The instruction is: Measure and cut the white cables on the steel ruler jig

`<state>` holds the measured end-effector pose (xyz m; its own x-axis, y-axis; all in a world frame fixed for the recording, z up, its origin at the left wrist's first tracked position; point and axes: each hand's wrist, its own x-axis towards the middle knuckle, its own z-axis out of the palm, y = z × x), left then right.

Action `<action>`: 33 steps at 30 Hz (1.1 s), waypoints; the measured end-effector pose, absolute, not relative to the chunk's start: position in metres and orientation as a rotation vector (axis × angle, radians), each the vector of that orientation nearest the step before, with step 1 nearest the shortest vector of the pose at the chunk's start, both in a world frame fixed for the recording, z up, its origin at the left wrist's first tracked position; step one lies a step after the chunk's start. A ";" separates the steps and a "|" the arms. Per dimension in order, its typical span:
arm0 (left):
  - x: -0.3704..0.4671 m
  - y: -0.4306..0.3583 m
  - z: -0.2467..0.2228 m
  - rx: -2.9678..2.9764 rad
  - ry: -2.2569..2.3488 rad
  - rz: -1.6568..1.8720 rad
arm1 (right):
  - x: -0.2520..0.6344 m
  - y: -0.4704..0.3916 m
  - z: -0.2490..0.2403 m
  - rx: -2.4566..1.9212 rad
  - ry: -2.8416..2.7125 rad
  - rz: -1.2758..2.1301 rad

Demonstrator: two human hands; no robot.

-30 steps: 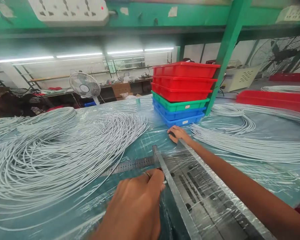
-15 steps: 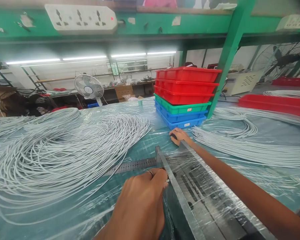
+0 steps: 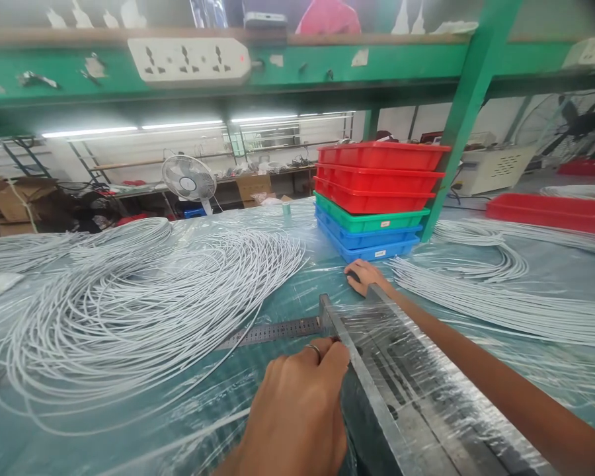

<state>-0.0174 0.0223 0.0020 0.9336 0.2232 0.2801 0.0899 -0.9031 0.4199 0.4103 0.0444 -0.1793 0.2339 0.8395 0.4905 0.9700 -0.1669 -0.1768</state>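
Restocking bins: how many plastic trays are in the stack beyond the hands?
6 in the stack: three red trays on top, one green tray under them, two blue trays at the bottom. Another red tray lies apart at right; more may be hidden.

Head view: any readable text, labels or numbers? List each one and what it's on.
Nothing can be read as it stands.
Steel ruler: engraved graduations and digits, too small to read.
Blue tray: small white label on the front, blurred.
Green tray: small white label, blurred.
Power strip: no legible marking; only a red indicator light.
Paper scraps on the green shelf beam: no text visible.
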 end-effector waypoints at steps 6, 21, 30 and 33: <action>-0.013 0.018 0.004 2.771 0.371 0.236 | 0.399 0.042 -0.172 -2.106 -1.604 -0.374; -0.008 0.013 0.019 2.783 0.459 0.015 | 0.394 0.043 -0.169 -2.233 -1.536 -0.352; -0.008 0.013 0.018 2.725 0.468 0.026 | 0.404 0.046 -0.176 -2.219 -1.544 -0.364; -0.008 0.011 0.020 2.684 0.481 0.014 | 0.405 0.045 -0.177 -2.205 -1.545 -0.373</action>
<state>-0.0079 0.0111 0.0200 0.9403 0.3349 -0.0616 0.3308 -0.8555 0.3983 0.4049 0.0455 -0.1771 0.3461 0.8251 0.4465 0.9380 -0.2937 -0.1843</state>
